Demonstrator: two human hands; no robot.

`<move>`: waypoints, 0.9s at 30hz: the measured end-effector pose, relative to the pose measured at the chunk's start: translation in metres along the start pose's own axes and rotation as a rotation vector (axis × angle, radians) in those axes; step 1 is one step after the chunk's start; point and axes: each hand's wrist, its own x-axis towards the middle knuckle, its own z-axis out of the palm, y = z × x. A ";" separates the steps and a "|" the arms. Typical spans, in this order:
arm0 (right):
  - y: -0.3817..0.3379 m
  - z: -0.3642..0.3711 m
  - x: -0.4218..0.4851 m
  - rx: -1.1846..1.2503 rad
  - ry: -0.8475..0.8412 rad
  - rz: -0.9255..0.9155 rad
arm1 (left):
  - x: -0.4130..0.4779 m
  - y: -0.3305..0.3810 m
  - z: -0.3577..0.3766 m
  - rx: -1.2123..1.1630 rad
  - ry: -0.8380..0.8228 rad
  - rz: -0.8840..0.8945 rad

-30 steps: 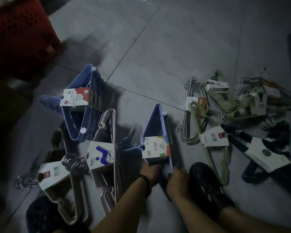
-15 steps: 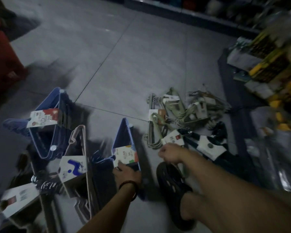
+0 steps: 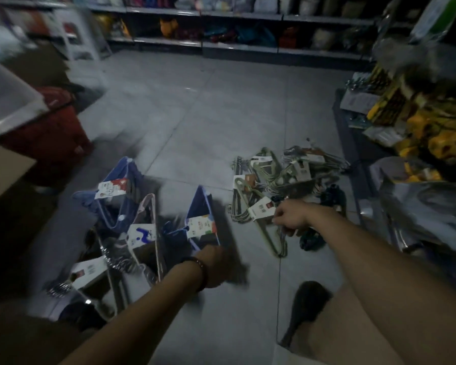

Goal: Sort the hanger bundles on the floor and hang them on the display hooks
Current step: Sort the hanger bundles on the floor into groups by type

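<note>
Nearest the camera, a dark sandal (image 3: 309, 299) sits on the tiled floor (image 3: 208, 114) between the 2 forearms. The hands are well apart. The left hand (image 3: 216, 263), wearing a dark wristband, is at the near end of the small blue bundle (image 3: 199, 206); it is too blurred to tell whether it grips or only touches. The right hand (image 3: 290, 218) reaches out to the right, its fingers curled on the olive hanger bundle (image 3: 270, 233) just beside that bundle's white label (image 3: 261, 209).

Left of the small blue bundle lie a pink bundle (image 3: 149, 214), a cream bundle (image 3: 88, 271) and a larger blue bundle (image 3: 113, 206). Beyond the right hand sits a tangled pile (image 3: 282, 172) of more olive and metal hangers, with a dark green bundle (image 3: 332, 197) beside it. Farther off stand a red basket (image 3: 50, 138), a stocked rack (image 3: 406, 109) on the right and store shelves (image 3: 221, 43) at the back.

The task looks to be at an early stage: every bundle in view lies on the floor, loosely grouped by colour, and none is hung. I cannot make out any display hooks.

1 second ago both hands were together at the small blue bundle's near end. The right hand has since crossed to the olive bundle, the left stays by the blue, and the view has tilted up to take in the shelves.
</note>
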 end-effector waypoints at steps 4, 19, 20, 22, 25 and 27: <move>0.014 0.003 -0.011 -0.117 -0.095 -0.068 | -0.041 0.004 -0.009 0.074 -0.086 -0.066; 0.026 0.006 0.044 -0.076 0.116 -0.044 | 0.063 0.037 -0.069 0.296 -0.185 -0.004; 0.029 0.009 0.059 -0.049 0.147 -0.038 | 0.083 0.038 -0.069 0.275 -0.205 -0.016; 0.038 0.021 0.093 0.046 0.175 -0.002 | 0.124 0.040 -0.063 0.180 -0.224 -0.032; 0.059 0.049 0.146 0.244 0.165 0.131 | 0.188 0.038 -0.039 -0.127 -0.218 -0.120; 0.076 0.068 0.183 0.399 0.217 0.235 | 0.233 0.034 -0.018 -0.370 -0.221 -0.219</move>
